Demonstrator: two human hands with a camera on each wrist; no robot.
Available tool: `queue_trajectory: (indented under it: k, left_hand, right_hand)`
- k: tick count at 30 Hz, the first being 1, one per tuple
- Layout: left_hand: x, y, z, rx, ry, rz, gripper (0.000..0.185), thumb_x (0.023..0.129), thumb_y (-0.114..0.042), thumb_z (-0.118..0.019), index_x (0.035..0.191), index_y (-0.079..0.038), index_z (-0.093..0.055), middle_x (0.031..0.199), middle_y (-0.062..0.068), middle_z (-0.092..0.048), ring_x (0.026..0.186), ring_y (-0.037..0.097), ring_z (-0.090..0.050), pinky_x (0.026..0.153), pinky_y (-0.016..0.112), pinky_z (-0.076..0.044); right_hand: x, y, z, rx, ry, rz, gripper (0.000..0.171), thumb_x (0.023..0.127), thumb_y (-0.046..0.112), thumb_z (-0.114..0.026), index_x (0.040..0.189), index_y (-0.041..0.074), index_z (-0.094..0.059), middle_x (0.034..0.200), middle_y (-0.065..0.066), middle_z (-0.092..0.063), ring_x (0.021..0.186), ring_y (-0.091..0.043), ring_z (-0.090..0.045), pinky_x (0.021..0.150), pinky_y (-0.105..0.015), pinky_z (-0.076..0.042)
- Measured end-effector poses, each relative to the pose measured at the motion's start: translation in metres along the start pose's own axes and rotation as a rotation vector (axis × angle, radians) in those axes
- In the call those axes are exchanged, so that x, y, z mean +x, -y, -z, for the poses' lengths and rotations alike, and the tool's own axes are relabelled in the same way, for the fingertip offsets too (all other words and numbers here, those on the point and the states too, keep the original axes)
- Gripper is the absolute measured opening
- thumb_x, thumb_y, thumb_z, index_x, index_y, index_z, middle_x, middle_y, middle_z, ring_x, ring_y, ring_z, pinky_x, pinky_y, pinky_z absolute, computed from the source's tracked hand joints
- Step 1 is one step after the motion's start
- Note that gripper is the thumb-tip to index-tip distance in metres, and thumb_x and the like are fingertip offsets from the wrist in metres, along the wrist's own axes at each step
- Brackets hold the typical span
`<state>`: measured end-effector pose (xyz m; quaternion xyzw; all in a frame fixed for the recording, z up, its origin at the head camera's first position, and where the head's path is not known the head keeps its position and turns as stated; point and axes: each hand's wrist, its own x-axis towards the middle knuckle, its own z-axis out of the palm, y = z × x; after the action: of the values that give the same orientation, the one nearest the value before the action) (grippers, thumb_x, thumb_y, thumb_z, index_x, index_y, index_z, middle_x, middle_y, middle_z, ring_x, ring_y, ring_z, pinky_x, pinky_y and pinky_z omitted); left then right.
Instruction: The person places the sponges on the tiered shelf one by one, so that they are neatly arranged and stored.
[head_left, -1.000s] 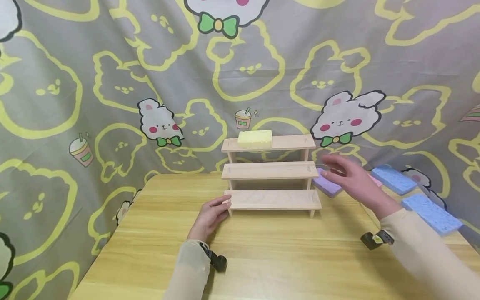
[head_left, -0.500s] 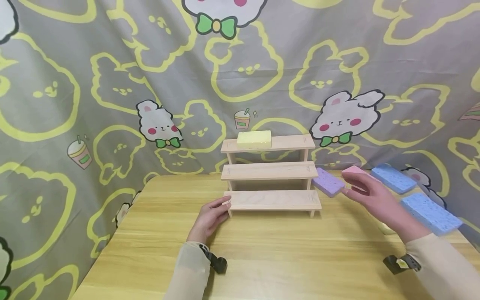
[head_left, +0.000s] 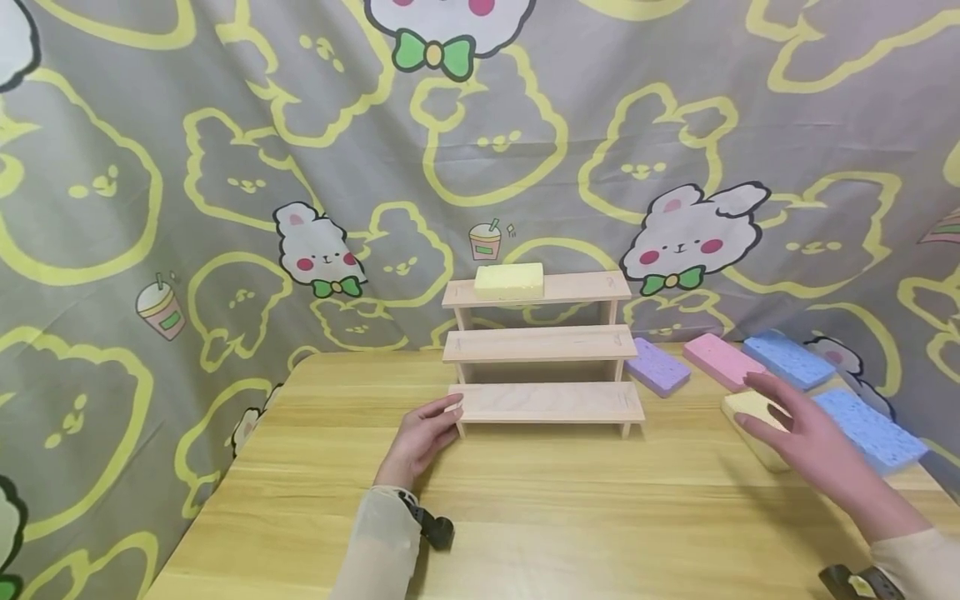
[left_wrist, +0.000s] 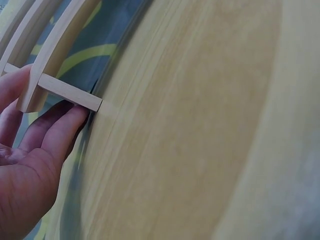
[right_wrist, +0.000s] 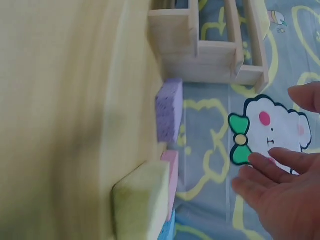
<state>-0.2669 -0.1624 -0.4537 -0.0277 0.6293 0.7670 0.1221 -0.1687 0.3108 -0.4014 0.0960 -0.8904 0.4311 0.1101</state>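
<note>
A three-tier wooden display shelf (head_left: 551,402) stands in the head view's middle. My left hand (head_left: 420,437) grips the left end of its lowest tier; the left wrist view shows the thumb above the board and fingers (left_wrist: 62,130) beneath, by the leg. A pale yellow sponge (head_left: 509,282) lies toward the left of the top tier. My right hand (head_left: 813,437) hovers with spread, relaxed fingers over another yellow sponge (head_left: 750,403), partly hiding it. In the right wrist view that yellow sponge (right_wrist: 142,200) lies apart from the fingers.
Right of the shelf lie a purple sponge (head_left: 657,367), a pink sponge (head_left: 722,362), a far blue sponge (head_left: 787,358) and a nearer blue sponge (head_left: 873,429). Behind the wooden table (head_left: 540,508) hangs a grey cartoon-print curtain (head_left: 360,150).
My right hand has drawn back from beside the shelf, moving right and nearer, past the purple and pink sponges to the yellow one. My left hand stays on the shelf.
</note>
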Motion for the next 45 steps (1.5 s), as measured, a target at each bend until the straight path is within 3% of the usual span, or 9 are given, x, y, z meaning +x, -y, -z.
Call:
queue_trajectory:
  k: [3,5,8,14,22,27,31,37,45]
  left_hand:
    - [0.004,0.006,0.003,-0.012,-0.019,-0.001,0.043,0.08,-0.009,-0.068,0.12,0.0,-0.056,0.13,0.017,-0.044,0.104,0.026,-0.054,0.087,0.037,-0.043]
    - [0.007,0.011,0.006,-0.021,-0.032,0.001,0.043,0.078,-0.01,-0.069,0.118,-0.001,-0.057,0.13,0.016,-0.044,0.102,0.026,-0.055,0.085,0.036,-0.045]
    - [0.006,0.012,0.008,-0.014,-0.032,0.0,0.044,0.078,-0.01,-0.07,0.118,0.0,-0.057,0.13,0.016,-0.044,0.102,0.027,-0.055,0.084,0.036,-0.045]
    - [0.009,0.012,0.008,-0.018,-0.021,0.0,0.043,0.077,-0.011,-0.07,0.117,-0.002,-0.059,0.128,0.015,-0.046,0.103,0.025,-0.055,0.083,0.035,-0.046]
    - [0.009,0.01,0.007,-0.023,-0.015,-0.007,0.045,0.078,-0.01,-0.07,0.119,0.0,-0.056,0.129,0.016,-0.044,0.104,0.027,-0.054,0.085,0.037,-0.044]
    - [0.008,0.01,0.006,-0.023,-0.002,-0.009,0.047,0.078,-0.011,-0.069,0.121,0.0,-0.054,0.131,0.016,-0.043,0.105,0.026,-0.053,0.087,0.038,-0.043]
    - [0.008,0.01,0.007,-0.022,-0.002,-0.012,0.047,0.079,-0.011,-0.069,0.122,-0.001,-0.054,0.13,0.017,-0.043,0.105,0.026,-0.053,0.088,0.039,-0.042]
    - [0.008,0.011,0.007,-0.022,-0.019,-0.004,0.043,0.078,-0.011,-0.069,0.119,-0.002,-0.057,0.129,0.015,-0.045,0.104,0.026,-0.054,0.087,0.039,-0.043]
    - [0.009,0.013,0.007,-0.011,-0.027,-0.004,0.043,0.078,-0.012,-0.07,0.118,-0.004,-0.058,0.128,0.014,-0.046,0.104,0.026,-0.054,0.086,0.039,-0.044]
  right_hand:
    - [-0.011,-0.006,0.005,-0.028,-0.001,-0.05,0.065,0.09,0.025,-0.056,0.141,0.005,-0.021,0.14,-0.025,-0.022,0.131,-0.027,-0.011,0.105,-0.042,-0.015]
    - [-0.018,-0.011,0.008,-0.043,-0.003,-0.082,0.067,0.09,0.027,-0.055,0.142,0.005,-0.019,0.141,-0.027,-0.018,0.129,-0.04,-0.006,0.096,-0.062,-0.009]
    - [-0.026,-0.019,0.01,-0.08,-0.021,-0.116,0.07,0.089,0.029,-0.056,0.141,0.001,-0.018,0.138,-0.034,-0.016,0.124,-0.05,-0.007,0.088,-0.07,-0.01]
    - [-0.031,-0.035,0.014,-0.087,-0.039,-0.146,0.08,0.088,0.028,-0.058,0.138,-0.011,-0.008,0.135,-0.039,-0.014,0.12,-0.055,-0.011,0.093,-0.064,-0.009]
    - [-0.029,-0.059,0.008,-0.266,0.002,-0.185,0.087,0.082,0.034,-0.064,0.127,-0.025,-0.018,0.117,-0.049,-0.026,0.106,-0.062,-0.024,0.082,-0.068,-0.022]
    - [-0.026,-0.066,0.004,-0.354,-0.038,-0.16,0.076,0.074,0.036,-0.072,0.117,-0.018,-0.04,0.095,-0.035,-0.05,0.08,-0.043,-0.049,0.062,-0.049,-0.042]
    - [-0.026,-0.066,0.003,-0.385,-0.041,-0.18,0.065,0.07,0.039,-0.074,0.098,-0.014,-0.047,0.078,-0.02,-0.053,0.066,-0.028,-0.048,0.051,-0.033,-0.036]
    - [-0.026,-0.068,0.004,-0.412,-0.016,-0.211,0.079,0.07,0.043,-0.073,0.104,-0.022,-0.043,0.085,-0.033,-0.052,0.073,-0.039,-0.05,0.053,-0.038,-0.037]
    - [-0.023,-0.071,0.01,-0.428,0.034,-0.228,0.074,0.07,0.043,-0.072,0.1,-0.02,-0.047,0.077,-0.026,-0.055,0.068,-0.034,-0.052,0.053,-0.039,-0.041]
